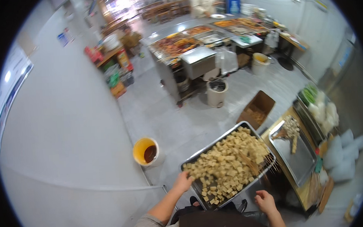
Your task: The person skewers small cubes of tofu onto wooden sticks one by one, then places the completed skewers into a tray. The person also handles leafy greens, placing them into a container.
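A large metal tray [193, 187] lies before me, heaped with pale yellow tofu-like cubes [225, 165]. My left hand [183, 181] is at the tray's left corner, fingertips over the rim beside the cubes; blur hides whether they grip anything. Off the tray's near right side, my right hand [265, 200] hangs in the air with loosely bent fingers and nothing visible in them. Thin wooden skewers [248, 162] lie across the heap. At the tray's right end, skewered cubes [262, 152] lie with their stick ends towards the rim.
A wooden table [291, 177] at right carries a second metal tray [304, 159] with skewered food [291, 127]. A cardboard box [262, 101] stands beyond the cubes, a yellow-lined bucket [143, 146] at left. Farther off are a food counter [163, 66], a white bin [216, 96] and a person [202, 3].
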The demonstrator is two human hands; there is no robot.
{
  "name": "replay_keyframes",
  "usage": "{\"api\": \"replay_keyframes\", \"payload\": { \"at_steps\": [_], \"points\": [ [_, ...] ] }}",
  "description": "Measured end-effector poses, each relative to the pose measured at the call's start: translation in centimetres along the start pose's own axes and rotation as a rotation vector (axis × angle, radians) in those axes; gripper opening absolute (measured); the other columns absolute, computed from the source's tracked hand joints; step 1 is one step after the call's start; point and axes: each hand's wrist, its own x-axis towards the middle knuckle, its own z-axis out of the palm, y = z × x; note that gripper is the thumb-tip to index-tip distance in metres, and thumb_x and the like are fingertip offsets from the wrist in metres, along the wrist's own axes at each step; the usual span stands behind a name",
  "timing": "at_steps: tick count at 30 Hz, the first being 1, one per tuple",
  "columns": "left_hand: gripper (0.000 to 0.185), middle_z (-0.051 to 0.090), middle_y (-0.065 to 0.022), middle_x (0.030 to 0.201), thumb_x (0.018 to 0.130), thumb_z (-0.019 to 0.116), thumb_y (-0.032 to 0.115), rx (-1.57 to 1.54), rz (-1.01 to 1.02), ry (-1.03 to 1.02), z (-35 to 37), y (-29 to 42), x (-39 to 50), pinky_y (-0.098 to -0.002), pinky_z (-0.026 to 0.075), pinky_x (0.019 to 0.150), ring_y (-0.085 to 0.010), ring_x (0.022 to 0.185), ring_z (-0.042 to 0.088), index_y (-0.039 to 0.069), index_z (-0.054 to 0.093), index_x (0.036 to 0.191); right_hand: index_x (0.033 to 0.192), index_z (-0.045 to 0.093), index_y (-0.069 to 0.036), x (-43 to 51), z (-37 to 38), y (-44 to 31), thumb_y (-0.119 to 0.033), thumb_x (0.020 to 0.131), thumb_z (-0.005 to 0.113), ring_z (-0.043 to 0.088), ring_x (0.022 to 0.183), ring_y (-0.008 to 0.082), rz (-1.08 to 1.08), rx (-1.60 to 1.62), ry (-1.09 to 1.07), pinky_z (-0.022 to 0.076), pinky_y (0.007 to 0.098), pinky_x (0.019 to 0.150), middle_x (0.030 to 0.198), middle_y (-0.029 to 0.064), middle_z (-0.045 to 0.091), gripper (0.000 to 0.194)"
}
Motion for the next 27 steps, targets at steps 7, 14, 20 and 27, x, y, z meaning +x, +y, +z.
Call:
{"api": "replay_keyframes", "payload": {
  "at_steps": [7, 14, 20, 27],
  "points": [
    [0.051, 0.068, -0.0210, 0.128, 0.093, 0.066, 0.032, 0.227, 0.066, -0.169, -0.2, -1.2, 1.9, -0.0418, 0.051, 0.101, -0.0343, 0.119, 0.065, -0.001, 0.062, 0.132, 0.118, 0.069, -0.004, 1.8, 0.3, -6.6, -0.022, 0.094, 0.065, 0.072, 0.096, 0.0313, -0.064, 0.119, 0.163, 0.0553, 0.0387, 0.086, 0.106, 0.0181, 0.074, 0.031],
    [0.055, 0.068, -0.0187, 0.129, 0.091, 0.069, 0.036, 0.412, 0.051, -0.341, -1.8, -0.2, 4.3, -0.0422, 0.050, 0.102, -0.0341, 0.121, 0.064, 0.000, 0.063, 0.132, 0.119, 0.070, -0.007, 0.7, 5.9, -7.6, -0.027, 0.095, 0.063, 0.072, 0.093, 0.0307, 0.062, 0.178, 0.144, 0.0554, 0.0382, 0.083, 0.101, 0.0152, 0.075, 0.032],
    [0.057, 0.069, -0.0215, 0.125, 0.093, 0.065, 0.038, 0.208, 0.256, -0.478, -2.1, 5.9, 15.9, -0.0411, 0.051, 0.100, -0.0352, 0.118, 0.065, -0.002, 0.061, 0.133, 0.117, 0.069, -0.002, -2.6, 13.3, -7.3, -0.017, 0.097, 0.063, 0.070, 0.080, 0.0133, 0.503, 0.533, 0.230, 0.0560, 0.0305, 0.072, 0.089, 0.0082, 0.074, 0.027],
    [0.049, 0.066, -0.0227, 0.130, 0.097, 0.061, 0.032, -0.111, 0.260, -0.597, -3.2, 11.7, 24.3, -0.0396, 0.050, 0.101, -0.0328, 0.119, 0.065, -0.002, 0.059, 0.133, 0.116, 0.067, 0.001, -3.4, 16.1, -13.0, -0.014, 0.098, 0.061, 0.067, 0.075, 0.0138, 0.725, 0.535, 0.287, 0.0543, 0.0290, 0.067, 0.086, 0.0059, 0.071, 0.024]
  ]
}}
